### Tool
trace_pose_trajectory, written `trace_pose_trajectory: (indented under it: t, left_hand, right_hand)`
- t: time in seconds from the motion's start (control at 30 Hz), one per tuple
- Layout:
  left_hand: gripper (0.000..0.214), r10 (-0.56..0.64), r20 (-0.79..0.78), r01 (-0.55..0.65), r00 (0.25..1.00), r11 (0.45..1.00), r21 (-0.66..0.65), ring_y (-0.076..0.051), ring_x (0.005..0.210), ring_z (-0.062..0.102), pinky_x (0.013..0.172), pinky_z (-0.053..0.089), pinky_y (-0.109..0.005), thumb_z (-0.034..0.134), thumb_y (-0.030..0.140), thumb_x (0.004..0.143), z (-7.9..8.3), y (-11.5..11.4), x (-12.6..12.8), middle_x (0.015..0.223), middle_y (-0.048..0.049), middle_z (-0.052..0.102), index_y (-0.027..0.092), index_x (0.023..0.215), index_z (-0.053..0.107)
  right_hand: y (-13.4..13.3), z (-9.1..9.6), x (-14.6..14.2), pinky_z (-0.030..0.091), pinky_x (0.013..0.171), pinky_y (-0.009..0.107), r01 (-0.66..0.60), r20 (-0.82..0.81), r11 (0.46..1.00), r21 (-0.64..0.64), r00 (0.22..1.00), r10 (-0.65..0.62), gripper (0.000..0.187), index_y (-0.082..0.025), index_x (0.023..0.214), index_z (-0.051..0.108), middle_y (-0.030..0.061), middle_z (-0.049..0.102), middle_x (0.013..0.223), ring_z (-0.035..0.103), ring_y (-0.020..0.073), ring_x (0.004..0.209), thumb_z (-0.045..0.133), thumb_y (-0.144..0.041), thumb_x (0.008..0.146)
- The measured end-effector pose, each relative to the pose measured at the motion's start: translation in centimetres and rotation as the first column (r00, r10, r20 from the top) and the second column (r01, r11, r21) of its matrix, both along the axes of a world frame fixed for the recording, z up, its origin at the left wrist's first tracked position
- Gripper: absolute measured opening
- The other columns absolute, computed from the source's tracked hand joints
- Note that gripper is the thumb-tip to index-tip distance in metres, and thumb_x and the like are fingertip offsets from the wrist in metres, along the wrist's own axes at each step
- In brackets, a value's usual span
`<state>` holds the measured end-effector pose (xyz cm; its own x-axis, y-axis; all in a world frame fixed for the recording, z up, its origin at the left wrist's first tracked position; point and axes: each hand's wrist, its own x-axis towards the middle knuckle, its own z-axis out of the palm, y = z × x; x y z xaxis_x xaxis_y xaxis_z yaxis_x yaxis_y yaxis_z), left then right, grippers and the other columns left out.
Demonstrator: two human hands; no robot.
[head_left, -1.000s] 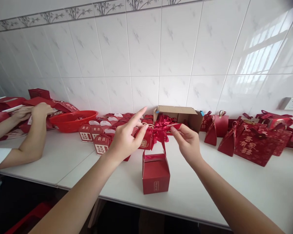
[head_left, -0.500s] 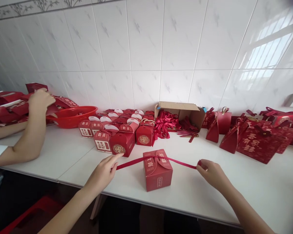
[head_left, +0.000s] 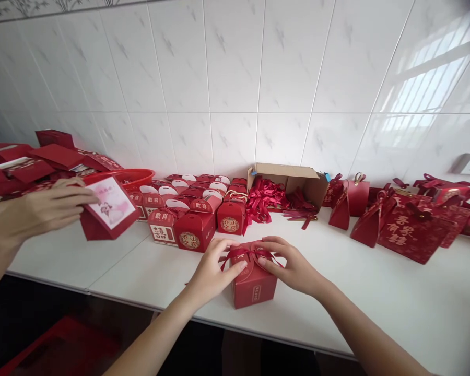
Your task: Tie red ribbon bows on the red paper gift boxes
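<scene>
A red gift box (head_left: 254,292) with white lettering stands upright on the table in front of me. A dark red ribbon (head_left: 252,253) crosses its top and is knotted at the middle. My left hand (head_left: 221,266) curves over the left side of the box top, thumb in front and fingers at the far edge. Across from it, my right hand (head_left: 288,261) holds the right side of the top in the same way. Ribbon shows beside and under the fingers of both hands. Whether the fingertips also pinch the ribbon is partly hidden.
Rows of small red boxes (head_left: 196,232) stand behind. A cardboard carton (head_left: 317,190) lies with red ribbons (head_left: 264,196) spilling out. Red bags (head_left: 405,227) are at the right. A co-worker's hand (head_left: 58,206) holds a red box (head_left: 112,209) before a red basin (head_left: 143,177).
Both my hands have come inward from the stretched ribbon ends onto the box top. The ribbon is now slack. The co-worker's hand has brought a red box with a pink-and-white panel forward.
</scene>
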<state>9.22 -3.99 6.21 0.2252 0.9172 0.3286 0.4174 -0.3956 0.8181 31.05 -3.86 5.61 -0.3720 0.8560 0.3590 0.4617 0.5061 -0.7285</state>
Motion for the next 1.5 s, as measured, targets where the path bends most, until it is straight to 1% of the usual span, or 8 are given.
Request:
trace_pose_trajectory:
  t: [0.53, 0.8, 0.9, 1.0, 1.1, 1.17, 1.3, 1.5]
  left_hand:
    - [0.033, -0.114, -0.102, 0.112, 0.988, 0.993, -0.026, -0.025, 0.108, 0.059, 0.099, 0.047, -0.041, 0.064, 0.033, 0.079, 0.0, 0.8, -0.5, 0.112, -0.0084, 0.051, 0.024, 0.11, 0.065]
    - [0.049, 0.055, -0.053, -0.06, 0.997, 0.993, -0.097, -0.024, 0.103, 0.059, 0.092, 0.047, -0.04, 0.069, 0.042, 0.072, -0.2, 0.4, -0.4, 0.119, -0.0093, 0.052, 0.023, 0.113, 0.052]
    - [0.061, 0.145, -0.061, -0.155, 0.988, 0.964, -0.217, -0.021, 0.085, 0.06, 0.079, 0.049, -0.036, 0.072, 0.051, 0.065, -0.2, 0.5, -0.5, 0.106, -0.0074, 0.055, 0.02, 0.111, 0.047]
    - [0.048, 0.124, -0.117, -0.152, 0.985, 0.953, -0.264, -0.023, 0.084, 0.059, 0.076, 0.046, -0.034, 0.07, 0.057, 0.065, 0.5, 0.3, -0.5, 0.085, -0.0027, 0.057, 0.019, 0.089, 0.053]
    - [0.038, -0.034, -0.071, 0.009, 0.997, 0.944, -0.33, -0.025, 0.082, 0.059, 0.072, 0.044, -0.032, 0.064, 0.056, 0.072, 1.1, 0.1, -0.4, 0.077, -0.0027, 0.061, 0.018, 0.075, 0.058]
    - [0.036, -0.039, -0.042, 0.023, 0.998, 0.948, -0.318, -0.022, 0.072, 0.057, 0.064, 0.041, -0.029, 0.064, 0.053, 0.072, 1.1, 0.1, -0.3, 0.069, -0.0007, 0.058, 0.018, 0.071, 0.058]
    - [0.039, 0.047, -0.023, -0.051, 0.999, 0.969, -0.243, -0.013, 0.056, 0.046, 0.053, 0.032, -0.024, 0.069, 0.048, 0.068, 0.6, 0.0, 0.0, 0.055, 0.0059, 0.04, 0.019, 0.058, 0.046]
    - [0.031, -0.039, 0.242, 0.127, 0.969, 0.924, -0.362, -0.021, 0.073, 0.062, 0.063, 0.047, -0.028, 0.073, 0.043, 0.069, 0.6, -0.3, 0.9, 0.068, 0.0001, 0.06, 0.018, 0.067, 0.055]
  right_hand:
    - [-0.1, -0.9, -0.4, 0.053, 0.089, 0.041, 0.073, 0.012, 0.996, 0.043, 0.997, -0.073, 0.048, -0.022, 0.12, 0.062, 0.0125, 0.051, 0.123, 0.06, 0.026, 0.105, 0.066, -0.047, 0.08]
    - [-0.1, -0.8, 0.1, 0.052, 0.09, 0.037, -0.033, -0.016, 0.999, 0.027, 0.999, 0.034, 0.035, -0.026, 0.112, 0.069, 0.0115, 0.051, 0.125, 0.055, 0.0248, 0.115, 0.044, -0.042, 0.095]
    - [0.4, -1.1, 0.1, 0.054, 0.077, 0.034, 0.046, -0.076, 0.999, -0.027, 0.996, -0.048, 0.033, -0.025, 0.111, 0.066, 0.01, 0.052, 0.119, 0.062, 0.0177, 0.086, 0.052, -0.045, 0.09]
    - [0.8, -1.2, 0.1, 0.047, 0.059, 0.028, 0.145, -0.135, 0.974, -0.176, 0.976, -0.169, 0.035, -0.021, 0.097, 0.059, 0.0026, 0.057, 0.092, 0.05, 0.0108, 0.06, 0.064, -0.051, 0.079]
    - [0.9, -0.9, 0.2, 0.034, 0.052, 0.024, 0.075, -0.139, 0.913, -0.402, 0.98, -0.141, 0.043, -0.019, 0.074, 0.05, -0.0037, 0.048, 0.066, 0.04, 0.0101, 0.056, 0.061, -0.061, 0.077]
    - [0.9, -0.6, 0.3, 0.029, 0.052, 0.024, 0.005, -0.16, 0.878, -0.479, 0.983, -0.092, 0.049, -0.019, 0.066, 0.046, -0.0045, 0.042, 0.061, 0.036, 0.0097, 0.056, 0.054, -0.065, 0.08]
    - [0.8, -0.7, 0.4, 0.021, 0.053, 0.024, -0.115, -0.266, 0.861, -0.495, 0.964, -0.024, 0.048, -0.019, 0.064, 0.041, -0.0061, 0.037, 0.06, 0.028, 0.0085, 0.055, 0.061, -0.06, 0.079]
    - [1.1, -1.3, 0.6, 0.018, 0.053, 0.024, -0.253, -0.393, 0.825, -0.506, 0.919, 0.041, 0.046, -0.02, 0.062, 0.036, -0.0071, 0.037, 0.059, 0.028, 0.008, 0.055, 0.07, -0.048, 0.076]
